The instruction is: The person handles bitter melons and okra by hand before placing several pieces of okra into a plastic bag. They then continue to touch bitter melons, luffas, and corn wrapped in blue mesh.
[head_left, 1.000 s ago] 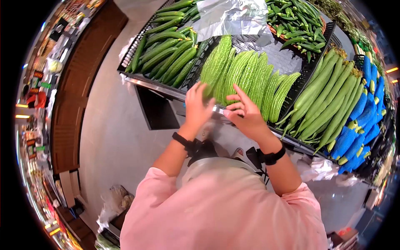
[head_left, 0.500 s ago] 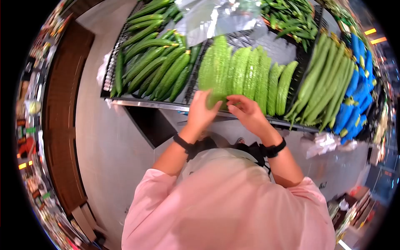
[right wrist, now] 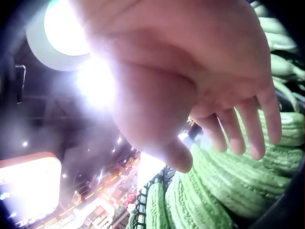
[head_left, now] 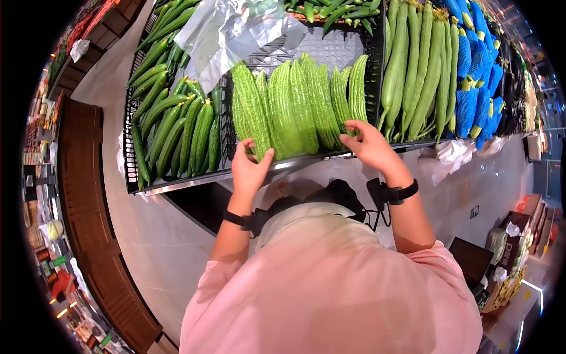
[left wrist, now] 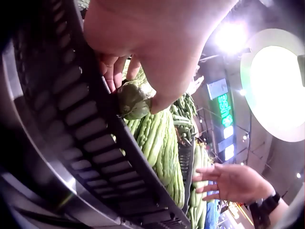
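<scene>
A row of pale green bitter melons (head_left: 293, 112) lies side by side in a black plastic crate (head_left: 372, 88). My left hand (head_left: 250, 170) grips the near end of the leftmost bitter melon (head_left: 250, 100), thumb on one side and fingers on the other. Its rounded tip (left wrist: 135, 99) shows between them in the left wrist view, close to the crate's slotted wall. My right hand (head_left: 372, 146) hovers by the near ends at the row's right side. In the right wrist view its fingers (right wrist: 250, 129) extend loosely over the bitter melons, with nothing held.
Dark green cucumbers (head_left: 177, 135) fill the crate section to the left. A clear plastic bag (head_left: 221, 41) drapes over the back divider. Long smooth gourds (head_left: 420, 71) and blue-netted produce (head_left: 466, 106) lie to the right. A metal edge (head_left: 194, 183) runs along the stand's front.
My hands have moved apart, the left now at the row's left end and the right at its right end. The head view has shifted, and a blurred bitter melon by the left hand now lies in the row.
</scene>
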The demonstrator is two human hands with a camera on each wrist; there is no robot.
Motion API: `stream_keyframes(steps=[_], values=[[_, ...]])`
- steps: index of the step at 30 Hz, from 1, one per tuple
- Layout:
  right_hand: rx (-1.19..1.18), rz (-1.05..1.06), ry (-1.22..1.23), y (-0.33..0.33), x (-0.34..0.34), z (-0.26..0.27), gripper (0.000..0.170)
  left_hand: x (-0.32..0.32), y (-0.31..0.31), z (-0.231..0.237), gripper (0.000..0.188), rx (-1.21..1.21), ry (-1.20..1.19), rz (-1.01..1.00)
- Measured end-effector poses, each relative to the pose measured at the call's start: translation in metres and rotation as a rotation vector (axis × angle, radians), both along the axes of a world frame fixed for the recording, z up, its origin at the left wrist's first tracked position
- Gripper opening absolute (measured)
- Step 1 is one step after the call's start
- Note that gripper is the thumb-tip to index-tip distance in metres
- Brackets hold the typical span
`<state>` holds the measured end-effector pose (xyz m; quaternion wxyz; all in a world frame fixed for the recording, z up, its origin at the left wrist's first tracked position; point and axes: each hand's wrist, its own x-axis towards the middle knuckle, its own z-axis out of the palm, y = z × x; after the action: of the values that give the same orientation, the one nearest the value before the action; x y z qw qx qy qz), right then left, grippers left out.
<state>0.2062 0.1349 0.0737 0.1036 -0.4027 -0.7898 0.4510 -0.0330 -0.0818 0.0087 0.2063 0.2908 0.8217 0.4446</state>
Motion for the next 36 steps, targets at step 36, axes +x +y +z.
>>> stream_keyframes(steps=[36], values=[[0.662,-0.021,0.032,0.223,0.203,0.007,0.078,0.232,0.264,0.034,0.058,0.093,0.239,-0.200]])
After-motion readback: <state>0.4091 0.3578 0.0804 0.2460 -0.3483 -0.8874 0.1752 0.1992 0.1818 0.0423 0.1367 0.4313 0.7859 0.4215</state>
